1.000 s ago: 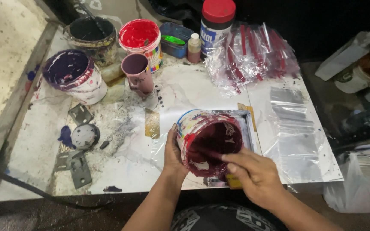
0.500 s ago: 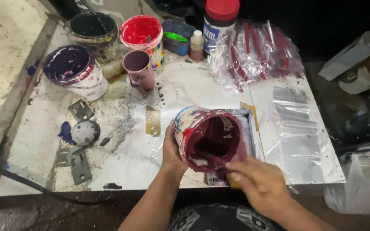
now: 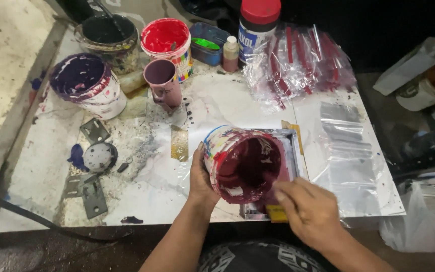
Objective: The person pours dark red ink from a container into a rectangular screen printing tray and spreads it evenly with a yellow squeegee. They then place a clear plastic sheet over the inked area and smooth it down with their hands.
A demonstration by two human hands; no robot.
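Note:
My left hand (image 3: 201, 177) grips the side of a paint-smeared tub (image 3: 245, 163), tipped so its mouth faces me; the inside is coated in dark maroon paint. The tub hangs over a small metal-framed screen (image 3: 292, 146) with yellow tape at its corners, lying on the white table (image 3: 142, 201). My right hand (image 3: 310, 211) sits at the tub's lower rim with its fingers bunched together. Whatever they hold is hidden.
At the back stand a purple bucket (image 3: 84, 83), a dark bucket (image 3: 109, 32), a red tub (image 3: 166, 38), a mauve cup (image 3: 162, 80), a blue tray (image 3: 207, 45), a small bottle (image 3: 231, 53) and a red-lidded jar (image 3: 259, 25). Plastic bags (image 3: 303, 60) lie right; metal plates (image 3: 94, 131) left.
My right hand has drawn back out of the tub's mouth and down to its lower rim. My left hand has tipped the tub a little more toward me.

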